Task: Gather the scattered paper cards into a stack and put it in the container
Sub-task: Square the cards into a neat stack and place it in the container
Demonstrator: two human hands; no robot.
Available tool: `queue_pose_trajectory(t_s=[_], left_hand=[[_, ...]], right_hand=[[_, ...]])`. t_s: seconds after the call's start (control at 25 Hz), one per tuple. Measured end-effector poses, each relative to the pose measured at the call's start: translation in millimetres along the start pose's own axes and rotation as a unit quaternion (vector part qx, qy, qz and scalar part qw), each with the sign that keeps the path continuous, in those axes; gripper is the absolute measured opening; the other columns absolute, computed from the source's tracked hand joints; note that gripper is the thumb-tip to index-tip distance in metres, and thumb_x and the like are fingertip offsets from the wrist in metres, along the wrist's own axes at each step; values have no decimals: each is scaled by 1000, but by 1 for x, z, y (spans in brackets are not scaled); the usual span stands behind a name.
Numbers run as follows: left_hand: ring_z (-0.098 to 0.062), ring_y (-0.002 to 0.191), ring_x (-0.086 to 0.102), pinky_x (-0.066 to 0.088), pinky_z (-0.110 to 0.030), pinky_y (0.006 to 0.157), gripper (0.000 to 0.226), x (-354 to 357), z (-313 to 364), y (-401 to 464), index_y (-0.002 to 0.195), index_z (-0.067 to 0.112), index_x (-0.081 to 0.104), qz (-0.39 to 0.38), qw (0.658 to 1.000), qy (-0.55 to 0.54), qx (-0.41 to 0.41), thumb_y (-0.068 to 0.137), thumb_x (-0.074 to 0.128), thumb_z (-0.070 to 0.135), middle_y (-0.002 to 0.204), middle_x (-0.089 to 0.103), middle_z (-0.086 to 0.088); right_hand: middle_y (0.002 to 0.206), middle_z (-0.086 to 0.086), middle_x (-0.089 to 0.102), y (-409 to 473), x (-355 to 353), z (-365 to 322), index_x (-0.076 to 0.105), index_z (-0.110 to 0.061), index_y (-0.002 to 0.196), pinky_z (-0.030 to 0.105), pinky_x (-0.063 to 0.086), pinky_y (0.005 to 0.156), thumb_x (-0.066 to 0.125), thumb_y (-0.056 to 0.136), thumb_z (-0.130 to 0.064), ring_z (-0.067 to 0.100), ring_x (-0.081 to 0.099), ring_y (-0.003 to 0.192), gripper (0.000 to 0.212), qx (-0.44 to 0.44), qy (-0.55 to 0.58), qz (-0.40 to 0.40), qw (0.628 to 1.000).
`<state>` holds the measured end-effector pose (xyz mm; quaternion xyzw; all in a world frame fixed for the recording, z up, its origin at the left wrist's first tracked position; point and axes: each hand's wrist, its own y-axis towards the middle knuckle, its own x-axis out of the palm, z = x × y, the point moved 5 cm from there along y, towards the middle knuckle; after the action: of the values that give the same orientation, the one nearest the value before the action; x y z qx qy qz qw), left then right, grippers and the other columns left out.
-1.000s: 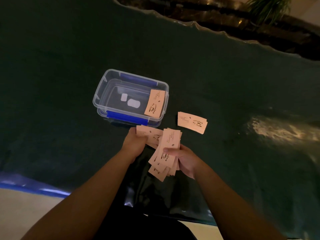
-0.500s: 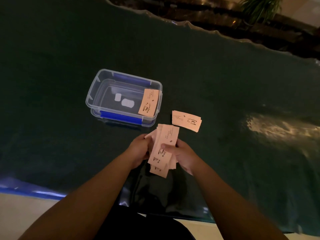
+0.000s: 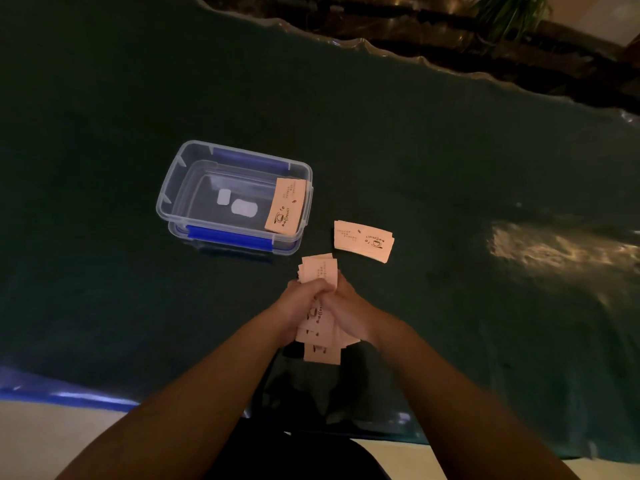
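Note:
Both hands clasp a bunch of pale orange paper cards (image 3: 319, 271) just above the dark green table. My left hand (image 3: 299, 303) wraps the bunch from the left, my right hand (image 3: 349, 311) from the right. Card ends stick out above and below the hands, uneven. A small pile of cards (image 3: 363, 240) with a coffee-cup print lies on the cloth to the right of the container. The clear plastic container (image 3: 166, 202) with blue clips stands open up and to the left; one card (image 3: 285, 210) leans against its right inner wall.
The green cloth (image 3: 450, 168) covers the table, with a bright glare patch (image 3: 561, 247) at the right. A wavy table edge and a plant (image 3: 509, 12) lie at the far side. A blue strip (image 3: 69, 398) marks the near left edge.
The hands came together and squeezed the fanned cards into a tighter bunch, with the left hand closing over its front. The view shifted slightly; the container and the loose pile stayed put.

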<state>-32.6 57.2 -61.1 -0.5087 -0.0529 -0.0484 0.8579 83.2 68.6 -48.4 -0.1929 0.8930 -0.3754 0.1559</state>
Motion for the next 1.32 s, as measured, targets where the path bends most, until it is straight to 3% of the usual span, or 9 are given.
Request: queue_pose_trajectory(t_s=[0.12,0.28,0.44,0.6,0.76,0.88,1.0,1.2,1.32], left_hand=[[-28,93,75,58,-42,74,21,5,5,0,117,26,63,-1,1000,-8,1,98,61,34,103,78,-12],[-29,84,77,59,-41,71,22,18,15,-1,117,27,65,4,994,-108,28,99,55,33,92,80,-12],[-29,78,76,59,-42,68,24,42,24,-8,119,25,66,30,971,-229,69,100,54,32,79,79,-7],[-40,111,73,59,-62,96,38,71,34,-11,139,23,58,42,933,-338,114,102,53,30,123,75,-19],[-42,124,67,53,-66,106,48,90,31,-12,148,20,51,42,924,-353,142,100,54,18,138,67,-21],[-40,128,64,54,-56,106,48,85,27,-10,145,12,56,-6,935,-319,152,97,58,5,140,66,-24],[-32,122,71,60,-47,96,47,63,29,-10,136,14,65,-35,963,-246,105,90,76,10,135,74,-18],[-28,113,75,68,-40,76,49,30,54,1,129,19,67,-58,989,-124,57,84,86,22,110,85,-8],[-26,112,75,65,-38,84,45,23,73,10,125,15,69,-68,991,-99,55,83,87,18,101,86,-5]], right_hand=[[153,2,54,-6,-8,3,25,-43,163,45,62,96,63,75,-55,20,72,117,97,-2,-1,13,1000],[118,-6,76,-20,-37,11,50,-39,147,23,63,61,77,80,-39,7,80,89,72,-21,107,54,993],[125,10,78,-37,-60,25,59,-22,143,46,65,85,74,93,-34,28,79,107,54,-61,285,98,952],[138,14,71,-49,-57,31,52,-18,147,56,56,103,80,84,-29,33,70,125,70,-127,493,101,855],[130,4,76,-52,-67,30,48,-29,143,49,63,95,88,81,-4,22,77,114,78,-125,424,160,882],[123,7,78,-55,-93,30,52,-25,137,49,63,92,83,83,4,24,78,109,70,-113,403,165,893],[117,7,81,-54,-114,25,56,-19,129,45,62,83,82,83,1,31,76,113,56,-102,342,132,925],[122,10,78,-40,-122,10,58,-15,130,49,59,87,82,82,-7,33,71,118,54,-66,305,116,943],[125,13,77,-32,-121,1,58,-14,134,48,59,87,80,87,-9,33,71,118,52,-54,307,134,941]])
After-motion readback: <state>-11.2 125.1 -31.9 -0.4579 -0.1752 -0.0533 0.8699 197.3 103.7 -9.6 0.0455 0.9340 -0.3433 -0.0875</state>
